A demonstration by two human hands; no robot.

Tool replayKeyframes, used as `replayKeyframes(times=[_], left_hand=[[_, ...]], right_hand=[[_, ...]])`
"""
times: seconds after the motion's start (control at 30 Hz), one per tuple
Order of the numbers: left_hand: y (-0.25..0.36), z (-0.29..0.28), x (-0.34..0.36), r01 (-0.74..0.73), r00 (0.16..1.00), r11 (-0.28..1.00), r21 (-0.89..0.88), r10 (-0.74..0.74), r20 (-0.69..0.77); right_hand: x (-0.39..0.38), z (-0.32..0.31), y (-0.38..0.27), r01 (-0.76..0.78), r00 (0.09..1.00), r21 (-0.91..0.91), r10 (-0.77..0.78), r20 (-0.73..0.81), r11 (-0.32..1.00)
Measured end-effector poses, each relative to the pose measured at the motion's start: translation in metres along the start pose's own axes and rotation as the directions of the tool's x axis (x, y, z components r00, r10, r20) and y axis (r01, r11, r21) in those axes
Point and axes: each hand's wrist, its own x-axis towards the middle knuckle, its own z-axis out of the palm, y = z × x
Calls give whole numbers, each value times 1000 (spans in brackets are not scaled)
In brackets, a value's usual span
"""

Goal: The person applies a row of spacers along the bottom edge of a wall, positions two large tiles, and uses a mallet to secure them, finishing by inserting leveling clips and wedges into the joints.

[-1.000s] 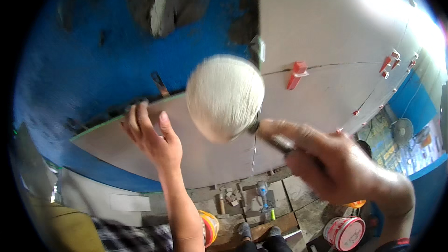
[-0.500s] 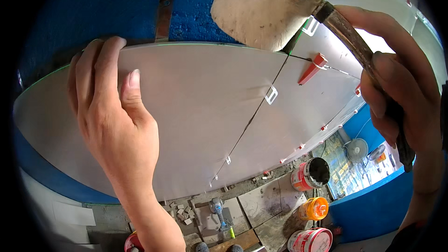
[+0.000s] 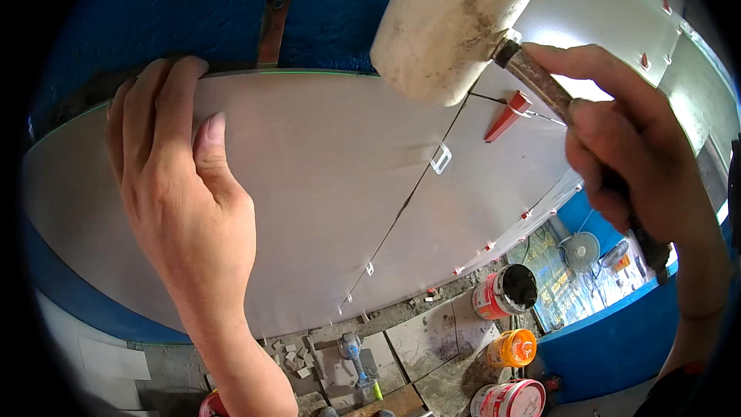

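My left hand (image 3: 189,177) is hooked over the top edge of a large grey wall tile (image 3: 309,177), its fingers at the edge and its thumb on the front face. In my right hand (image 3: 637,139) is the handle of a mallet with a pale, smudged head (image 3: 451,27). The head is in front of the tile's upper right corner and hides part of the joint there. A white tile clip (image 3: 441,159) sits in the dark joint right of the tile. Beyond it, a red wedge (image 3: 508,117) is stuck in another joint.
Blue wall (image 3: 170,8) with a metal strap (image 3: 274,23) rises above the tile edge. On the floor below are a bucket of dark mix (image 3: 494,293), an orange tub (image 3: 512,349), a lidded bucket (image 3: 509,399), a blue-and-grey power tool (image 3: 356,359), small tile scraps (image 3: 296,359) and a fan (image 3: 580,251).
The mallet has turned, showing more of its cylindrical head, and my right hand has shifted left and slightly down. My left hand stays on the tile's edge. The whole view has moved slightly.
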Motion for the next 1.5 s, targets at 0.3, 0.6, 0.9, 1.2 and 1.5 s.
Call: replayKeyframes(times=[0.3, 0.6, 0.9, 1.2, 1.5], left_hand=[[-2, 1, -1, -11, 1000, 1000, -3, 11, -13], [-2, 0, 1, -34, 999, 999, 1, 34, -5], [-2, -1, 1, -33, 999, 999, 12, 33, -3], [-2, -2, 0, -18, 1000, 1000, -6, 19, 22], [-1, -2, 1, -19, 999, 1000, 9, 19, 27]], right_hand=[[-2, 4, -4, -11, 999, 10, 11, -40, 1000], [0, 0, 1, 60, 998, -77, -61, -5, 995], [-4, -3, -7, 75, 995, -29, -76, -69, 997], [-3, -3, -10, 61, 997, -52, -64, -52, 997], [-3, -5, -4, -17, 997, -114, 25, 67, 993]])
